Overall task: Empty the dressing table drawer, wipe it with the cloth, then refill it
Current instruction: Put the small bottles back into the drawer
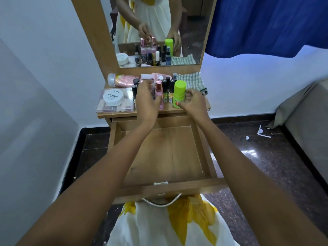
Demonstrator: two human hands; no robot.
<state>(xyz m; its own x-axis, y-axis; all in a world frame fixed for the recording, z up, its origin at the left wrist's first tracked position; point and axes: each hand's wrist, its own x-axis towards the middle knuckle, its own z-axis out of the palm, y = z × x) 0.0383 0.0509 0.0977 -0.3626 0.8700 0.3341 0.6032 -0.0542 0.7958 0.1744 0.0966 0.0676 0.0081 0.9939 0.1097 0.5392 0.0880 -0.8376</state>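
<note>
Nearest the camera, a white and yellow dress (159,226) hung below the curved metal handle (160,203) of the drawer (165,157). The drawer stood pulled fully out, and its bare wooden floor held nothing. Both forearms reached over it to the table top (117,113).

The left hand (148,98) had its fingers curled in among the crowded bottles. It appeared to grip a pink bottle (159,91) with a rose-gold cap, though the hand hid most of the contact. The right hand (193,102) closed round the lower part of an upright green container (179,92), its thumb pressed to the front near the base.

Between the two hands stood small nail polish bottles (168,89) with dark caps, packed close together. To the left, a white round tub (113,97) marked "nail polish" sat on a clear flat box (113,108). Behind it a pink lotion bottle (122,79) lay on its side.

The checked cloth (192,81) lay crumpled at the back right corner of the table top, just behind the green container and apart from both hands.

Behind everything, the mirror (191,32) reflected the bottles, the cloth and the person's hands. A blue curtain (266,23) hung to the right, and paper scraps (262,132) lay on the dark floor.
</note>
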